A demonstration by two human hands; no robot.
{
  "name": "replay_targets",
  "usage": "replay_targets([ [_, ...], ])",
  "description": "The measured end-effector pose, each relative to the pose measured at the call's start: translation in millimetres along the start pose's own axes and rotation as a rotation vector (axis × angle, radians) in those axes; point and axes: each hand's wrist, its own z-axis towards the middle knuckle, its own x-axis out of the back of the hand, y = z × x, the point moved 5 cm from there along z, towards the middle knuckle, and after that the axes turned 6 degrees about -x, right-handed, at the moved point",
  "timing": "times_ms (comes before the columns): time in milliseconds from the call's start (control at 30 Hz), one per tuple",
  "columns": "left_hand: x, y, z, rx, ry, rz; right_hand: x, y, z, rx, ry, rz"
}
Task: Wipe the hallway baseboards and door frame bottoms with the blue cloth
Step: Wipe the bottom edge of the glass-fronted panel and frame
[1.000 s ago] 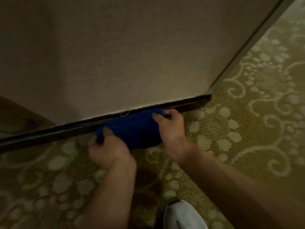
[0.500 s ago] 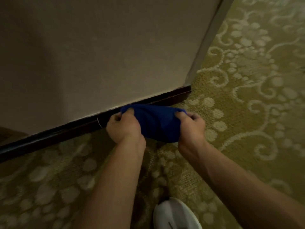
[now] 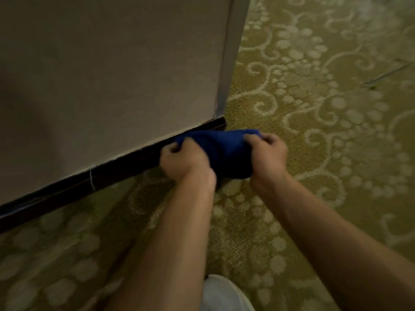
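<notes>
I see a soft, matt blue cloth (image 3: 224, 151) against a dark, glossy baseboard (image 3: 112, 176). The wall (image 3: 112, 75) looks matt; the carpet (image 3: 314, 108) looks woven and rough.

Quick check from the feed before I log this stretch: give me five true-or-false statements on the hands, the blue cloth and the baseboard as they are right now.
1. Both hands grip the blue cloth. True: the left hand holds its left end and the right hand its right end.
2. The cloth sits at the corner end of the dark baseboard. True.
3. The cloth lies flat on the carpet, away from the wall. False: it is bunched up against the baseboard.
4. The right hand rests open on the wall. False: its grip is on the cloth.
5. A black boot shows at the bottom edge. False: a white shoe shows there.
</notes>
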Motion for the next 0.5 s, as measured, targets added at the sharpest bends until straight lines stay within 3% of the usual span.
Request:
replay_targets([
  [33, -9.2, 0.6, -5.7, 0.041, -0.122, 0.034, 6.0, -8.9, 6.5, 0.028, 0.028, 0.004],
  [133, 4.2, -1.7, 4.6, 0.137, -0.131, 0.000, -15.1, -15.5, 10.2, 0.095, 0.013, -0.077],
  [267, 73.9, 8.0, 50.1, 0.040, 0.058, -0.097, -91.5, 17.1, -24.4, 0.143, -0.088, -0.262],
  [367, 132.7, -33.3, 124.9, 0.112, 0.143, -0.391, -131.6, 56.2, -61.2, -0.016, -0.306, -0.255],
  [433, 155.2, -28.0, 126.7, 0.122, 0.262, -0.393, -142.9, 70.4, -77.5, -0.094, -0.395, -0.245],
  [500, 140.8, 11.2, 91.6, 0.116, 0.194, -0.290, -135.5, 66.2, -72.6, -0.078, -0.379, -0.207],
])
